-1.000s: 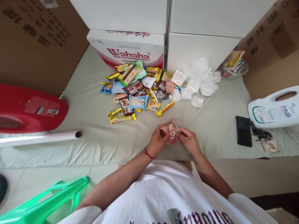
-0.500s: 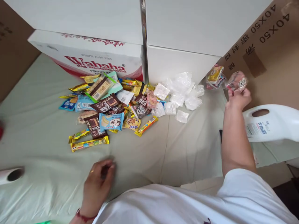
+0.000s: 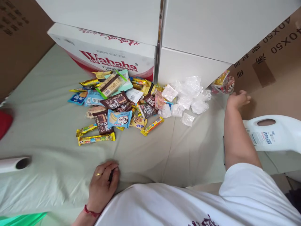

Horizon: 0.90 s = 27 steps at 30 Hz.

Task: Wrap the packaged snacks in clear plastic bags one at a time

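Your right hand [image 3: 237,99]: open, empty, beside the clear plastic tub of bagged snacks [image 3: 224,84] at the sheet's far right corner. Your left hand [image 3: 103,185]: flat on the pale green sheet [image 3: 47,131], near edge, holding nothing. Heap of wrapped snacks [image 3: 117,106] and small clear bags [image 3: 188,97]: unpacked, mid-sheet.

A pale green, wrinkled bed sheet [image 3: 54,131] covers the bed and carries everything. On it lie a heap of colourful snack packets [image 3: 115,103], a cluster of small clear plastic bags [image 3: 190,97] just beside the heap, stacked white cardboard boxes [image 3: 188,37], and a white plastic jug [image 3: 275,135]. A white roll [image 3: 14,164] rests at the left edge, and the person's left hand [image 3: 102,185] lies flat on the sheet.
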{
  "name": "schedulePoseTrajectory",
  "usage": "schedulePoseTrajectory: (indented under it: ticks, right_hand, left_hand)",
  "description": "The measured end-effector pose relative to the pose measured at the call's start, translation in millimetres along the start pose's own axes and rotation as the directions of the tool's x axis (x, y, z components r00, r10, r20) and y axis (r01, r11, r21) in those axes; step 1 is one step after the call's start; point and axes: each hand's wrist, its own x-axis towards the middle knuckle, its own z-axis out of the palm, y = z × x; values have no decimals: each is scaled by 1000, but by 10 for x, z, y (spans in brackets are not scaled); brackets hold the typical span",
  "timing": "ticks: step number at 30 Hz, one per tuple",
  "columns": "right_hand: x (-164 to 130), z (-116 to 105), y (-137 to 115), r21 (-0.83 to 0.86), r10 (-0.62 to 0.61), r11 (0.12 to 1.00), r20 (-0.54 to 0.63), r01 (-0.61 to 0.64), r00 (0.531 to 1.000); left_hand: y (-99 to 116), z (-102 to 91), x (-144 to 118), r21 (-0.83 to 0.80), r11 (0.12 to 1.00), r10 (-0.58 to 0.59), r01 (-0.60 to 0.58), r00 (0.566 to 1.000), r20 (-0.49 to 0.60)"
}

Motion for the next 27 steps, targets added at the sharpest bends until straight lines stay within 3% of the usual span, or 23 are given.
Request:
schedulePoseTrajectory:
  ticks: [2, 3, 7, 10, 12, 14, 16, 18, 20, 23, 25, 27]
  right_hand:
    - [-176, 69, 0, 9, 86, 996, -220, -86, 972]
    - [-341, 106, -28, 35, 79, 997, -244, -73, 966]
    - [-1199, 251, -262, 144, -158, 978, 20, 154, 987]
    - [-1655, 365, -421, 209, -296, 950, 358, 233, 886]
    - [-1799, 419, -473, 211, -282, 956, 473, 203, 835]
    - [-1883, 433, -512, 208, -181, 974, 461, 93, 869]
    - [-2004, 408, -596, 282, -8, 953, 381, -108, 924]
    - [-2234, 368, -770, 453, 174, 829, 348, -328, 921]
    - [-2585, 352, -1044, 611, 281, 617, 416, -495, 865]
    - [-3210, 418, -1546, 648, 223, 347, 645, -678, 731]
    - [-3567, 496, -1846, 588, 124, 285, 761, -757, 637]
    - [-3807, 565, -2052, 523, 71, 315, 819, -792, 569]
  left_hand:
    - [-6, -10, -12, -37, 999, -12, 12, 1000, -3]
    - [-11, -9, -17, -57, 998, -20, 20, 1000, -3]
    - [-18, 7, -27, -144, 986, -83, 84, 996, 12]
    - [-6, 1, -27, -201, 969, -141, 146, 989, 36]
    - [-1, -18, -34, -239, 953, -175, 184, 983, 61]
    - [-4, -43, -49, -288, 930, -213, 231, 973, 90]
    - [-6, -66, -57, -353, 888, -273, 293, 956, 106]
    - [15, -77, -32, -441, 815, -355, 377, 925, 134]
    - [81, -69, 53, -546, 701, -404, 458, 887, 224]
    - [268, -3, 283, -691, 513, -334, 509, 860, 386]
    - [403, 89, 449, -769, 421, -260, 481, 876, 405]
    - [483, 211, 570, -811, 368, -210, 456, 890, 405]
